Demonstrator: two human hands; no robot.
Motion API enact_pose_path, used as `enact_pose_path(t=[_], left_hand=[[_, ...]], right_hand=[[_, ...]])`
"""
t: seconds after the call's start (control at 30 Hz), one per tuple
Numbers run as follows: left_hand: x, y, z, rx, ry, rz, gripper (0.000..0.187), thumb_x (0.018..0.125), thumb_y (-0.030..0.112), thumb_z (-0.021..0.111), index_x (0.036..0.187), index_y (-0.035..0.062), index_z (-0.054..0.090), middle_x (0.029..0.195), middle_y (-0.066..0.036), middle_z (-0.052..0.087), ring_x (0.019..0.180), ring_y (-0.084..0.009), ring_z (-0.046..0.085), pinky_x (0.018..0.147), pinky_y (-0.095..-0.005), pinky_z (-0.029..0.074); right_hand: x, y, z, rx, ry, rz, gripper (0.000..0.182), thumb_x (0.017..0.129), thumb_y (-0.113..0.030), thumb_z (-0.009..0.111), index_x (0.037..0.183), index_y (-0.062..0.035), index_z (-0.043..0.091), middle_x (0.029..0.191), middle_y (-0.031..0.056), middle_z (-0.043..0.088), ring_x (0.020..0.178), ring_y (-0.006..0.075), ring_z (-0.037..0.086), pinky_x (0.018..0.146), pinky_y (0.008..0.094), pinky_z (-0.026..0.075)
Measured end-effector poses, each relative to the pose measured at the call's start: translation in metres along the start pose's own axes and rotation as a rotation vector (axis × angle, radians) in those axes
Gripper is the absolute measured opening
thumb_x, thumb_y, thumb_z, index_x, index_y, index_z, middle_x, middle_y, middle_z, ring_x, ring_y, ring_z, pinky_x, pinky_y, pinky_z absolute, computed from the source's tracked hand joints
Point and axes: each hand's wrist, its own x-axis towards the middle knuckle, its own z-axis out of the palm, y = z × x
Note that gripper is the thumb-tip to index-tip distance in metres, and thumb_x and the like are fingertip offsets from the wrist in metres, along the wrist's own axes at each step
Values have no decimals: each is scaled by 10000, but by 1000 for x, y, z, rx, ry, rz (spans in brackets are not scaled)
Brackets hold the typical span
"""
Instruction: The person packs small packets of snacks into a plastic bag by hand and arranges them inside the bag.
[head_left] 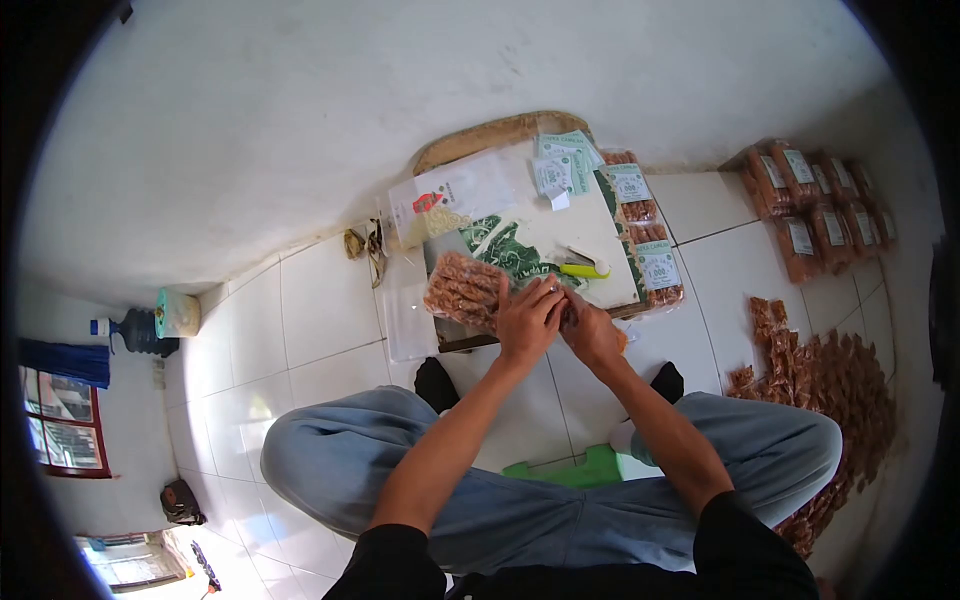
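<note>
A clear plastic bag of brown snacks lies at the near left corner of a low table. My left hand is closed on the right end of this bag. Close beside it, my right hand has its fingers curled in, with something small and brown between the hands; its kind is hidden by the fingers. Just beyond my hands, a stapler with a yellow-green handle rests on the table top. Clear plastic bags with a red print lie at the table's left side.
Printed labels lie at the table's far side. Labelled snack packs line its right edge. More packs are stacked by the right wall, above a heap of small brown packets. A green stool is between my legs.
</note>
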Motion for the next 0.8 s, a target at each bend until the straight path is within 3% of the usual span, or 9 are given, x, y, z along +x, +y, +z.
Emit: enact_pose_path(t=[0.17,0.23,0.33,0.53,0.67,0.8], left_hand=[[1,16,12,-121,105,-66,96,898,129,640,981,90,614,1076,-23,673,1131,-246,598,1113,-521,299],[-1,21,15,-154,122,-68,83,905,125,631,975,90,604,1068,-25,666,1142,-247,589,1110,-521,305],[-5,27,15,-189,137,-82,74,919,123,615,977,86,589,1058,-32,653,1151,-255,577,1108,-523,315],[-8,33,14,-233,160,-104,84,921,109,611,985,69,574,1053,-55,636,1138,-282,574,1109,-530,319],[-11,36,17,-308,194,-131,88,913,86,616,982,58,570,1049,-75,632,1135,-292,575,1099,-521,341],[-11,41,15,-234,244,-109,87,912,74,613,978,36,570,1029,-95,653,1068,-313,607,1028,-496,413]], right_hand=[[3,9,9,145,28,-13,347,920,-177,581,1245,-56,567,863,236,672,797,419,665,678,449,531],[7,15,18,389,108,-132,287,950,-189,551,1186,-30,587,875,225,675,821,406,672,692,405,528],[2,6,8,432,23,-66,261,955,-171,551,1132,20,575,902,193,679,831,341,685,701,366,529],[-3,9,10,311,-52,-34,277,944,-219,559,1084,18,590,901,189,682,833,361,684,693,371,530],[-2,18,20,257,19,-161,309,977,-244,505,1136,4,595,887,175,688,848,293,695,727,361,526],[6,26,33,632,5,-73,370,980,-260,504,1222,14,560,958,163,691,891,238,670,791,356,518]])
